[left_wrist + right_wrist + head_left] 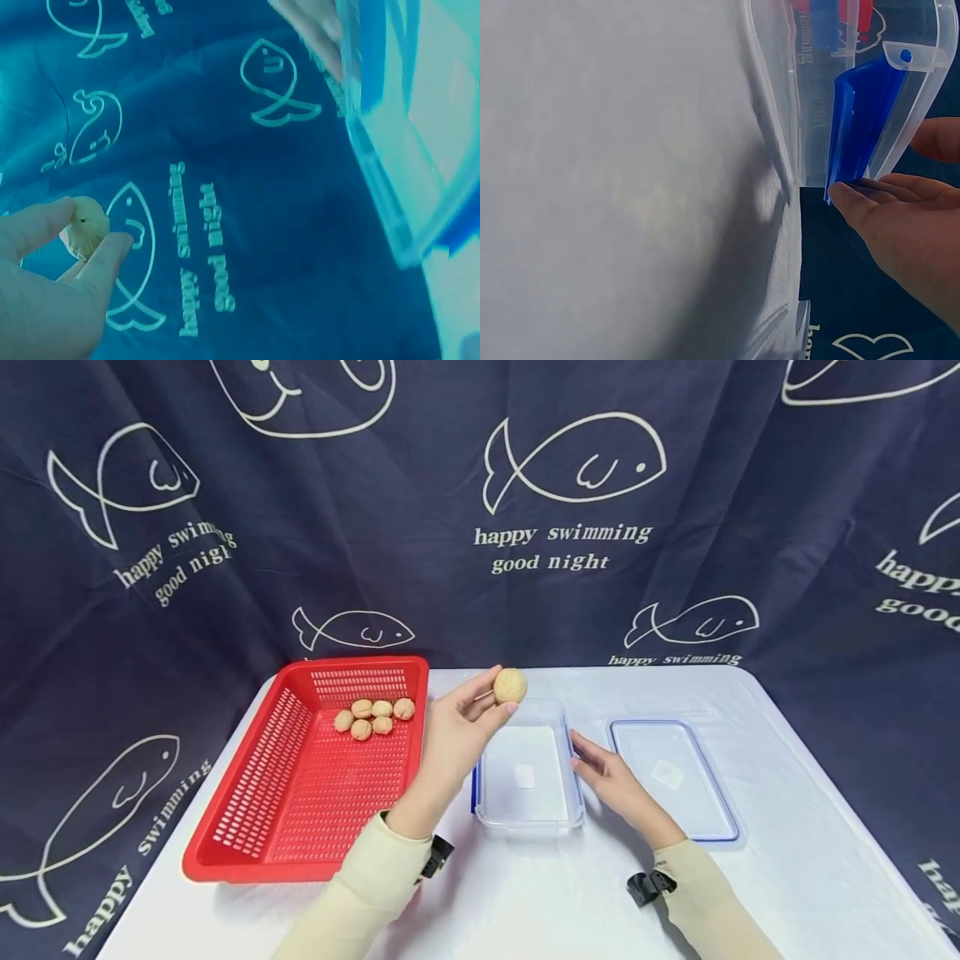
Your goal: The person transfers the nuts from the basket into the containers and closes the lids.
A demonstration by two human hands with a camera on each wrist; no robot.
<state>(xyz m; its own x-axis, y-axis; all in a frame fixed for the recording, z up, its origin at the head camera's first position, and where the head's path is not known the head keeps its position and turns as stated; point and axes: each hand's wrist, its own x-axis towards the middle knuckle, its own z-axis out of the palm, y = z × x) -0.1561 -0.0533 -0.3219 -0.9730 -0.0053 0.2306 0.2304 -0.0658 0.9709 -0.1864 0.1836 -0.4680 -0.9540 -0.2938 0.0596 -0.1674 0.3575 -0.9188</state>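
My left hand point(461, 722) pinches a walnut point(511, 686) between thumb and fingertips, raised above the far left part of a clear plastic food container point(531, 821). In the left wrist view, the walnut point(85, 229) shows between the fingertips. My right hand point(617, 787) touches the container's right side. The right wrist view shows those fingers point(862, 206) against the blue latch flap point(862, 112), which hangs down. Several more walnuts point(362, 729) lie at the far end of a red plastic basket point(300, 865) on the left.
The container's clear lid point(667, 774), edged in blue, lies flat on the table to the right. A white cloth point(787, 860) covers the table. Behind it hangs a dark blue curtain point(450, 568) printed with white fish and lettering.
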